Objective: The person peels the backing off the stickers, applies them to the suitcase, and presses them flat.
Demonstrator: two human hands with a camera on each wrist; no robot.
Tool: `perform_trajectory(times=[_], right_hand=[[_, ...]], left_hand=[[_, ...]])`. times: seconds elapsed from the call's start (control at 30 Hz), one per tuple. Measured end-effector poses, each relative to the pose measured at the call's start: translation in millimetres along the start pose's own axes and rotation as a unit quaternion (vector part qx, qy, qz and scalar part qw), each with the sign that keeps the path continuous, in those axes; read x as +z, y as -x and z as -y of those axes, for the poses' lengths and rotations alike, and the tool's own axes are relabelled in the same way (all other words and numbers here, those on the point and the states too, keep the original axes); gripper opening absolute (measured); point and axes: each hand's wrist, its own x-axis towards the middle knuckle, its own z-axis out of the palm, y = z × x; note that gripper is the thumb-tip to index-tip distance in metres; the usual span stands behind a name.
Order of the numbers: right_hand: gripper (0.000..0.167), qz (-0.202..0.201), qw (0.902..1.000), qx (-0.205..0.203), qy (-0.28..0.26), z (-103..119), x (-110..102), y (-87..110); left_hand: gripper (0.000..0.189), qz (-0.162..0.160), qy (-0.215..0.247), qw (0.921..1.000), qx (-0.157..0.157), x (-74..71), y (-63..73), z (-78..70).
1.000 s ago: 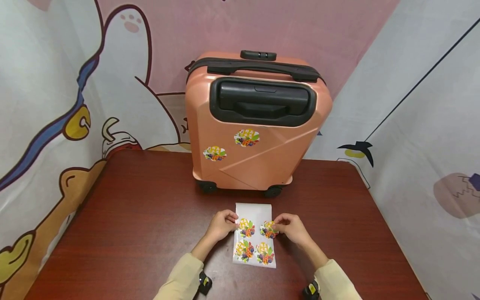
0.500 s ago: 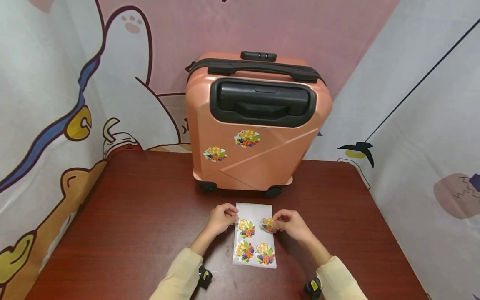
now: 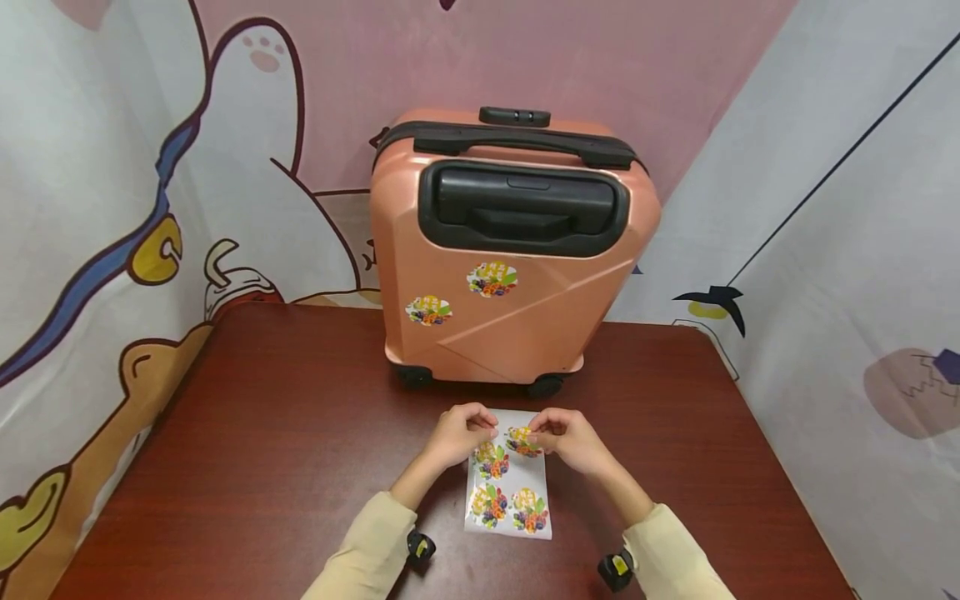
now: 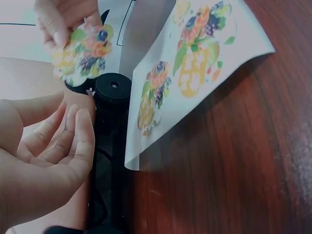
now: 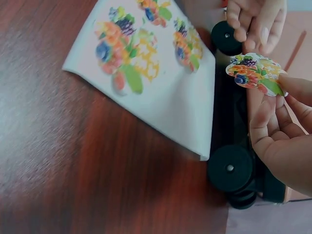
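Observation:
Between the thumb and fingers of my right hand (image 3: 573, 440) is a round fruit-print sticker (image 3: 522, 442), lifted above the white sticker sheet (image 3: 517, 475). The right wrist view shows that sticker (image 5: 253, 73) pinched at its edge. My left hand (image 3: 461, 435) hovers over the sheet's upper left part, fingers loosely bent. In the left wrist view a gap shows between this left hand (image 4: 48, 151) and the sticker (image 4: 85, 56), and nothing is in its fingers. Three fruit stickers (image 3: 489, 505) lie on the sheet, one partly covered by the left hand.
An upright pink-orange suitcase (image 3: 517, 333) stands behind the sheet on the dark red table (image 3: 285, 433). Two similar stickers (image 3: 492, 279) are on its front, below the black handle recess (image 3: 525, 208). A printed cloth (image 3: 600, 58) hangs behind and at both sides.
My right hand has peeled the upper right sticker off the sheet and moved it left and up. The left hand has let go of the sheet's left edge and shifted right towards the sticker.

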Motion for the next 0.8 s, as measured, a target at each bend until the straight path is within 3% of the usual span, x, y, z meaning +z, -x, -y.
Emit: perform_trajectory(times=[0.33,0.5,0.8], right_hand=[[0.009,-0.002,0.9999,-0.017,0.002,14,6,-5.9],[0.009,-0.014,0.9997,-0.01,-0.016,1,8,-10.3],[0.014,-0.05,0.9981,-0.011,-0.033,-16,7,-12.8]], left_hand=[[0.005,0.006,0.001,1.0,0.002,-0.6,1.5,-4.2],[0.004,0.003,-0.008,1.0,0.004,-2.5,2.6,-5.6],[0.004,-0.013,0.019,0.9996,0.014,-10.9,1.2,-8.1]])
